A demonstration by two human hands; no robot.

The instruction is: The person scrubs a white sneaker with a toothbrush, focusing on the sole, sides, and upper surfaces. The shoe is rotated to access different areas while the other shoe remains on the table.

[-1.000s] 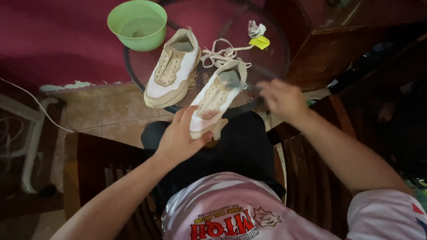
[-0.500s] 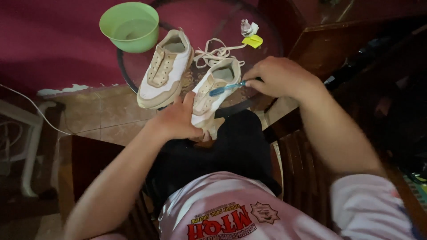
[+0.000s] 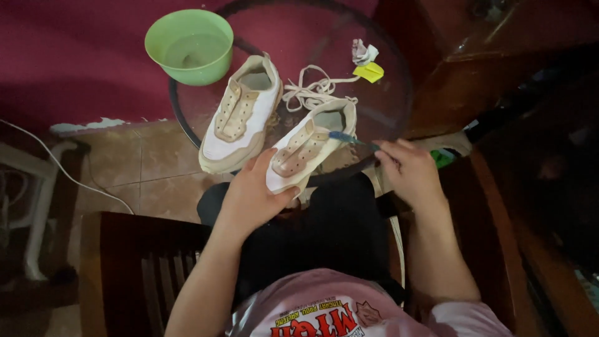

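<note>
Two hands: left hand (image 3: 253, 196) steadies leather sneaker (image 3: 309, 150); right hand (image 3: 409, 171) holds thin blue brush (image 3: 349, 138).

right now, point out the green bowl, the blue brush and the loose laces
green bowl (image 3: 163, 37), head view, left rim
blue brush (image 3: 344, 137), head view, its tip at the shoe's heel
loose laces (image 3: 309, 95), head view, middle of the tangle

Dim indoor light from above; the round glass table (image 3: 387, 93) shows faint glare, corners sink into shadow, edges slightly soft.

Glossy glass table (image 3: 387, 93); matt cloth-and-leather sneaker (image 3: 309, 146); smooth plastic bowl (image 3: 189, 45); polished wooden chair (image 3: 125, 249).
</note>
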